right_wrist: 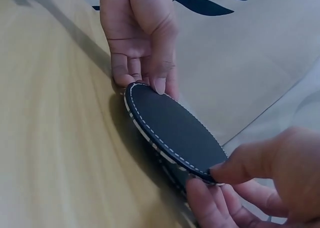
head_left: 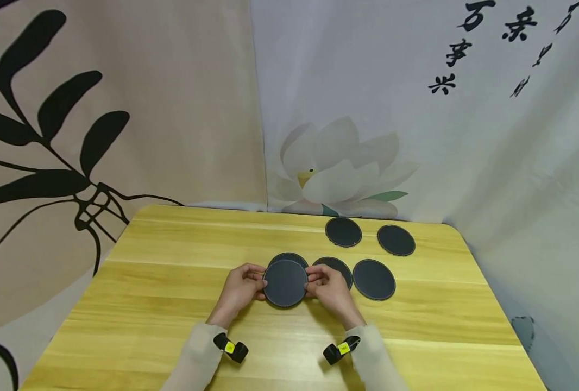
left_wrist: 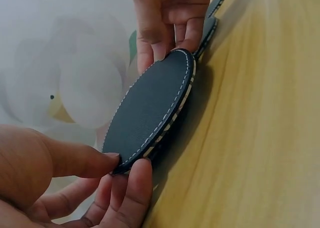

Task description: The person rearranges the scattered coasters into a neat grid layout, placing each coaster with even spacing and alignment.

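A round dark coaster [head_left: 285,284] with light stitching round its rim is held up over the table, tilted. My left hand [head_left: 243,289] pinches its left edge, thumb on top and fingers beneath. On the opposite edge my right hand [head_left: 329,288] pinches it the same way. The left wrist view shows the stitched coaster [left_wrist: 152,105] side-on, its edge patterned light and dark. Behind it in the head view, another coaster [head_left: 288,256] lies partly hidden. A further coaster [head_left: 335,265] sits partly covered by my right hand.
To the right of my hands lies a coaster [head_left: 374,279]. Farther back are two more, one coaster [head_left: 343,232] near the rear edge and another coaster [head_left: 396,240] to its right. The wooden table [head_left: 172,304] ends at a printed cloth backdrop [head_left: 196,108].
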A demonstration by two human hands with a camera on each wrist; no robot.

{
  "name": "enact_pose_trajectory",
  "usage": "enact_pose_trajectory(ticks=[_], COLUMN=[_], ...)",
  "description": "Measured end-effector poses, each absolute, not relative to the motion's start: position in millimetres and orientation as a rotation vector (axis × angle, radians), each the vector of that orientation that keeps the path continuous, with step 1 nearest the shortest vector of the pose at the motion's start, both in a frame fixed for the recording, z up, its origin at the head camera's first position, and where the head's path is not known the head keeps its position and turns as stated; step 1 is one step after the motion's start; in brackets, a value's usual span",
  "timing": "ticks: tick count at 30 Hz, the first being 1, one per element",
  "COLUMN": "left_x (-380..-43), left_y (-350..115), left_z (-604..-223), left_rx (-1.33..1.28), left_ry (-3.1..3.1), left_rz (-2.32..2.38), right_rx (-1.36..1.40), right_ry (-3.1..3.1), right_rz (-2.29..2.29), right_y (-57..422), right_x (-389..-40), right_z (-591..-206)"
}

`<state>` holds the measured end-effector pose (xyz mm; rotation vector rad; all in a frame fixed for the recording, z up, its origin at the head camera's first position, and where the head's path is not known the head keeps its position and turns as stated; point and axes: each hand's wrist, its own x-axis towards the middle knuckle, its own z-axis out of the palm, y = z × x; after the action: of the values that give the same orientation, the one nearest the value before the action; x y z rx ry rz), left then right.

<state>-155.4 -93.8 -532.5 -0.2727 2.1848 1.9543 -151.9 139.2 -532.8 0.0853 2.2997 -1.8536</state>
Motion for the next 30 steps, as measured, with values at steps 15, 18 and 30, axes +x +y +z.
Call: enact_pose_trajectory(ticks=[15,18,30], left_x=[-131.9,-128.6,-116.9], left_y=[-94.7,-94.8,-95.1], left_z=[-534.3,-533.9,-528.9], left_rx=[-0.208,-0.199,-0.166], left_ry=[2.218,2.236,2.289], left_rz=[1.903,1.885,1.788], right_rx=[0.039,0.016,-0.009], right_ry=[2.337,2.379,2.419], right_rz=[-1.798,-1.755,-1.686], right_y=[144.7,145.3,146.2], right_x=[-127.7,-124.4,-113.9], right_z=[-533.9,-533.9,-534.6])
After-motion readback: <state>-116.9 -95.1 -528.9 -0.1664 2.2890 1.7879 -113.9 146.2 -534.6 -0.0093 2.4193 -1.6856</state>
